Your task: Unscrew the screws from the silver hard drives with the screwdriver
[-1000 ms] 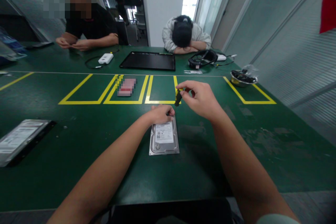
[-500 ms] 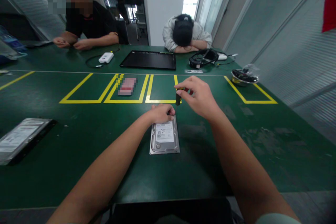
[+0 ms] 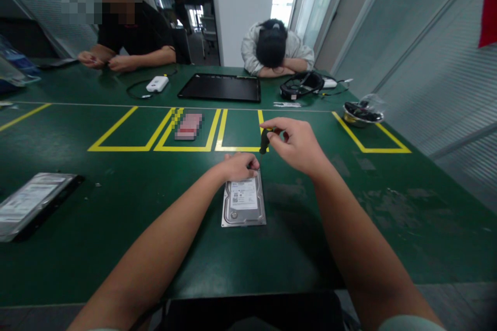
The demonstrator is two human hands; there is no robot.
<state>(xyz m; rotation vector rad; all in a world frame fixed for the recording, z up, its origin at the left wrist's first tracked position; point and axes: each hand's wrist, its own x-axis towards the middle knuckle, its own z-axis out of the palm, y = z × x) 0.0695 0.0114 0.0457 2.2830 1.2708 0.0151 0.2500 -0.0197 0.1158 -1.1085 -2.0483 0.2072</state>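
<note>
A silver hard drive (image 3: 244, 201) with a white label lies flat on the green table in front of me. My left hand (image 3: 239, 166) grips its far end, thumb across the label side and fingers curled. Between the thumb and fingers of my right hand (image 3: 294, 140) is a small dark screwdriver (image 3: 264, 141) with some yellow at its top. It leans slightly, its thin shaft pointing down at the drive's far right corner, by my left fingertips. Whether the tip touches a screw is too small to tell.
Another hard drive (image 3: 37, 201) lies at the left. Yellow tape boxes mark the table, one with a blurred pink item (image 3: 188, 126). Farther back are a black panel (image 3: 219, 88), a cabled headset (image 3: 302, 85) and a metal bowl (image 3: 363, 115) of dark items. Two people sit across.
My right hand has shifted slightly and tipped the screwdriver, so its handle now slants and its shaft shows. My left hand and the hard drive stay in place.
</note>
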